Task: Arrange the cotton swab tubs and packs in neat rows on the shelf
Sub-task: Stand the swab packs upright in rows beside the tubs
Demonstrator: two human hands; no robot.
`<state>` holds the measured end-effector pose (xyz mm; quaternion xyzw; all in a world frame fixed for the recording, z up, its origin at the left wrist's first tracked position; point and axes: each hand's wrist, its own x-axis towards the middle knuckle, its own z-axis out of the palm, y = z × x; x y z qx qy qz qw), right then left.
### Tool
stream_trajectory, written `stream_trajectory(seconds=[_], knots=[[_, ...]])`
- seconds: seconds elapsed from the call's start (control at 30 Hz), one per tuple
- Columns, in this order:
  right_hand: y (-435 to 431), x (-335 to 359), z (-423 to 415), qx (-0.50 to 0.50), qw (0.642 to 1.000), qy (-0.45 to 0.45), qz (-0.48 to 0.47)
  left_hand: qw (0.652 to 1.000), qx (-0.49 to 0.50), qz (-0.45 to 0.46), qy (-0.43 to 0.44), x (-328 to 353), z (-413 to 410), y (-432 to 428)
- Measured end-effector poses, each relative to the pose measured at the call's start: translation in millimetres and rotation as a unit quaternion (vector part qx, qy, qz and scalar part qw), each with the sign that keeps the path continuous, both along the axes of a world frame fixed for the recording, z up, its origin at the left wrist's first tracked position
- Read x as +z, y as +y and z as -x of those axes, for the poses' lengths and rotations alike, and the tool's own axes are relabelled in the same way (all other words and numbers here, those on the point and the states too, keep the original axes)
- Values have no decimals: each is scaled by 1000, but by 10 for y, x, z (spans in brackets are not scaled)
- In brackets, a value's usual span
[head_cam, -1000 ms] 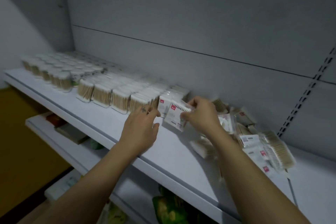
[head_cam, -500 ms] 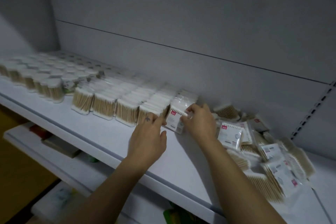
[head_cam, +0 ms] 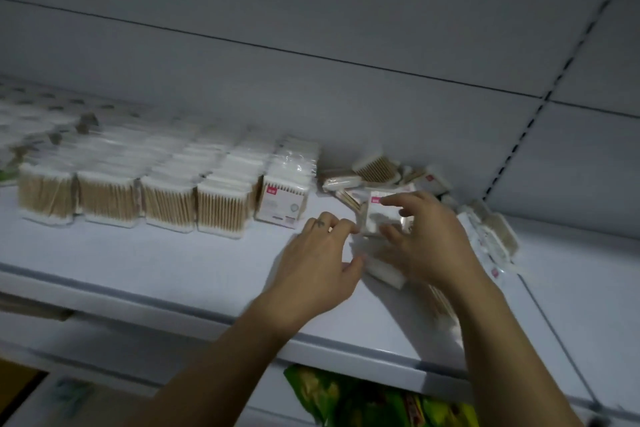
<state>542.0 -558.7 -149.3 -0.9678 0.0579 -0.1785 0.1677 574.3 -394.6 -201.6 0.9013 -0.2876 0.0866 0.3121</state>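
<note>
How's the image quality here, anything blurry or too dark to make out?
Head view: dim, flat, bluish light; the right hand and the clear plastic pack of wooden cotton swabs under its fingers are motion-smeared; the round white tubs far left dissolve into blur; the front row of packs is legible.

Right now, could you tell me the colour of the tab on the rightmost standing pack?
The tab is red; head view shows it.

At 9 o'clock the tubs [head_cam: 20, 121] are a blur and run off the left edge. The right hand [head_cam: 426, 239] is smeared by motion and covers much of a pack [head_cam: 377, 215], so its grip is unclear. At 6 o'clock a green bag [head_cam: 346, 395] is cut by the bottom edge and the shelf [head_cam: 173, 263].
</note>
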Motion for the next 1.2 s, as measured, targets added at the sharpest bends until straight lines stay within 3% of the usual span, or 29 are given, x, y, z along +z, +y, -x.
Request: stream_trajectory(seconds=[0.17, 0.27, 0.43, 0.5, 0.57, 0.63, 0.77, 0.87, 1.03, 1.13, 1.2], knots=[[-432, -50, 338, -38, 999, 10, 25, 994, -18, -108, 18, -18, 110, -475], [-498, -201, 466, -33, 999, -1, 30, 995, -22, -92, 28, -106, 139, -525], [-511, -327, 515, 30, 999, -39, 11, 986, -21, 107, 129, -76, 147, -471], [-494, -259, 503, 58, 997, -31, -42, 952, 21, 224, 206, -18, 154, -454], [-452, -166, 473, 90, 989, -14, -120, 894, 73, 337, 285, 31, 170, -438], [-397, -113, 389, 117, 975, 1, -189, 859, 102, 401, 301, 49, 180, -427], [-279, -196, 248, 152, 951, -2, -269, 828, 139, 463, 283, 69, 220, -416], [-179, -220, 267, 189, 929, 2, -317, 838, 171, 449, 258, 43, 298, -335], [-47, -127, 181, 224, 939, -15, -259, 866, 205, 396, 226, 59, 390, -197], [-18, -49, 41, 204, 957, -31, -203, 927, 223, 255, 161, 107, 443, -34], [31, -7, -62, 186, 969, -39, -159, 943, 278, 149, 106, 88, 428, 147]])
